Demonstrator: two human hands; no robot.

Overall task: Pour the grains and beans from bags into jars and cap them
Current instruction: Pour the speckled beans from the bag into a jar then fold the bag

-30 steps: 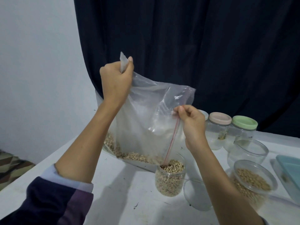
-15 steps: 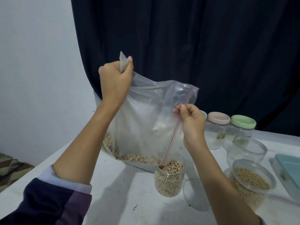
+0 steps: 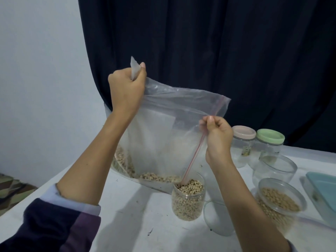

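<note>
Both hands hold a clear zip bag [image 3: 163, 135] up over the white table [image 3: 127, 215]: the left hand [image 3: 127, 88] grips a bunched top corner high up, while the right hand [image 3: 217, 137] pinches the red zip strip lower down, steering the bag's open corner into an uncapped jar [image 3: 189, 199] directly below. That jar looks full to the brim with black-eyed beans, and a band of the same beans lies along the bag's sagging bottom edge, so this pour seems close to its limit with some beans left over. To the right, a wider jar [image 3: 281, 202] holds pale beans and has no lid on it; behind it stands an empty open jar [image 3: 274, 168]. Two further jars at the back carry a pink lid [image 3: 244, 132] and a green lid [image 3: 270, 136] and appear nearly empty. A clear round lid [image 3: 218, 219] seems to lie on the table beside the filled jar, partly hidden by the right forearm. Judging by this, one jar is filled, another part-filled, and capping of both remains.
</note>
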